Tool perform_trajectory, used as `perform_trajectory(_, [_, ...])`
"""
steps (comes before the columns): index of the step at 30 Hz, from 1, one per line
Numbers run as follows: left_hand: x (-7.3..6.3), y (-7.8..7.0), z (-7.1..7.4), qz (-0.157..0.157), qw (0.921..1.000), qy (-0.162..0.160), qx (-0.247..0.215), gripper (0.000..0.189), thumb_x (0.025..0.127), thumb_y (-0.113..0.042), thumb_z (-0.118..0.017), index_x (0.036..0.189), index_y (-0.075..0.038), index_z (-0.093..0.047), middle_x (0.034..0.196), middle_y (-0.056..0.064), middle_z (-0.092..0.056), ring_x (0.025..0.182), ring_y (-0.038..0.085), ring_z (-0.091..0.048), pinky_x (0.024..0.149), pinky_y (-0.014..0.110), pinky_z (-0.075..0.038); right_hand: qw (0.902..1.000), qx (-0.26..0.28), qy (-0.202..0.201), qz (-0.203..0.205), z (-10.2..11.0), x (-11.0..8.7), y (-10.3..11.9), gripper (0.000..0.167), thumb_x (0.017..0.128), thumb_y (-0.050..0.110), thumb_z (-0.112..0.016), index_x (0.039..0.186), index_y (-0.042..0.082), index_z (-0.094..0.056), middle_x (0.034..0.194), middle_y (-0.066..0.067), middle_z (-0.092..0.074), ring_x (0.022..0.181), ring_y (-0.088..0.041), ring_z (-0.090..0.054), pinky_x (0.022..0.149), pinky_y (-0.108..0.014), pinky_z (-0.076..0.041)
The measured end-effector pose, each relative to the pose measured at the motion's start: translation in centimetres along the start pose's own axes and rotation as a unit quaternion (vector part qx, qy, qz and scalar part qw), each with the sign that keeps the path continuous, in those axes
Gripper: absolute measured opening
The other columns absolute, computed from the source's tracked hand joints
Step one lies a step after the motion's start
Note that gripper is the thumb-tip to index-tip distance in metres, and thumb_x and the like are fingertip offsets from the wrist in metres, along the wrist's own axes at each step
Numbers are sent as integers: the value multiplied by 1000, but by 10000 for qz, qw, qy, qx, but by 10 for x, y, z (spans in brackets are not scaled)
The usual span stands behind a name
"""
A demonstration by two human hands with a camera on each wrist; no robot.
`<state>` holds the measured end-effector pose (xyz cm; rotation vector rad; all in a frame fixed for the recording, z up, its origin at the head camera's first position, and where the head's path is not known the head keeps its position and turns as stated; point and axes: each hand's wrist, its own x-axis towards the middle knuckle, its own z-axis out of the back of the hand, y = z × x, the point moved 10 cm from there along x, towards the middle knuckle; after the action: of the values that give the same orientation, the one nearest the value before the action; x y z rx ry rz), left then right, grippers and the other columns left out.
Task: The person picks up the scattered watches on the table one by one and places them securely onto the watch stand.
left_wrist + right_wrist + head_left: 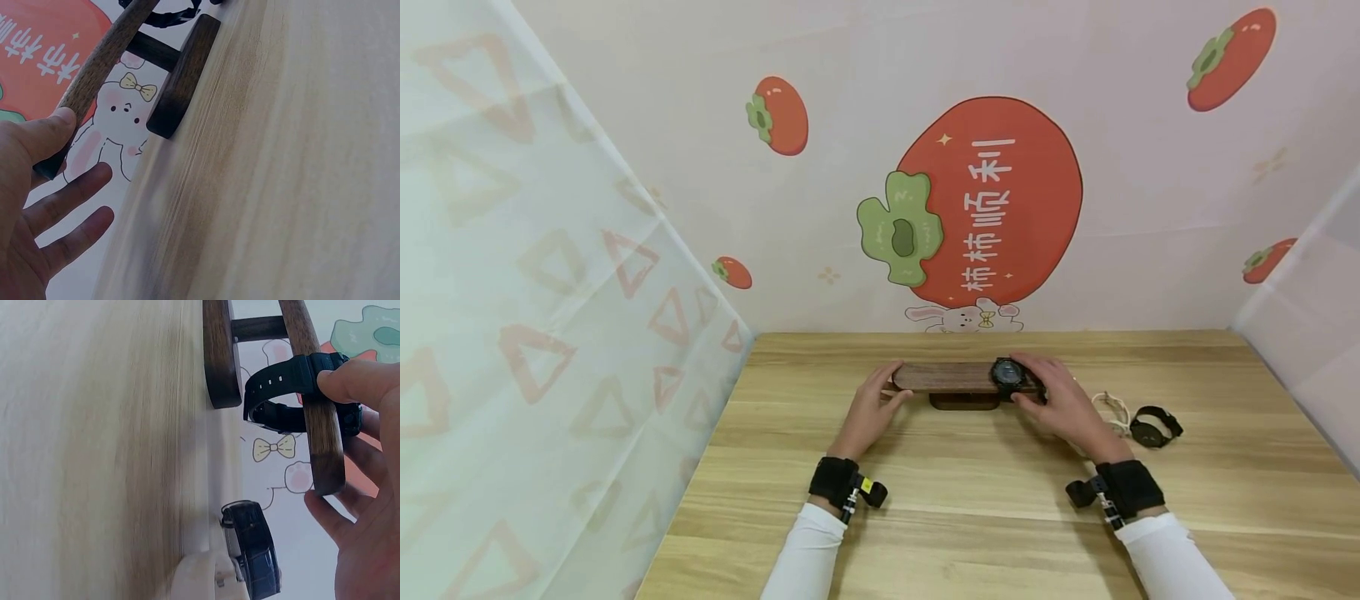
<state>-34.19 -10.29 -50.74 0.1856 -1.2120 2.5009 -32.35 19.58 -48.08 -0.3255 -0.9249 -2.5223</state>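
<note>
Around a stand [940, 377] pinched by left fingers [51, 129] loops a watch [1008, 372] pinched by right fingers [351, 381].

The pale wooden table [925, 508] (its grain ran side to side) bore a dark wooden stand [964, 402]; to the right lay a cream-strapped watch [206, 578]; just beside that, a black watch [1146, 434].

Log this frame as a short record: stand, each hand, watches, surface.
stand: wooden, with raised crossbar
left hand: pinches crossbar's left end
right hand: grips black watch near crossbar's right end
black watch: looped around crossbar
lying to the right: white watch, second dark watch
surface: wood-grain table
</note>
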Motion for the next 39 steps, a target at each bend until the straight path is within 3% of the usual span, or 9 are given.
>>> perform_trajectory(10, [-1,-1,1,46,10000,3,-26,63,104,-28,-71,160,-13,-48,153,10,-58,121,27,-67,96,37,-64,9993,-235,-119,267,-4,7,10,69,92,15,-84,154,10,-54,148,-20,-60,137,-44,-52,110,-71,-47])
perform_trajectory(29, [-2,0,0,-14,10000,4,4,63,104,-26,-71,161,-13,-48,153,9,-58,121,26,-66,97,39,-64,9981,-436,-206,382,-13,14,27,67,90,20,-87,150,10,-60,148,-24,-61,141,-48,-48,117,-74,-36])
perform_trajectory(39, [-2,-2,0,-24,10000,3,7,63,104,-26,-71,160,-11,-48,153,10,-58,121,27,-67,96,37,-64,9971,-632,-131,409,-21,17,31,68,92,27,-86,153,15,-58,149,-19,-61,144,-42,-47,121,-70,-31])
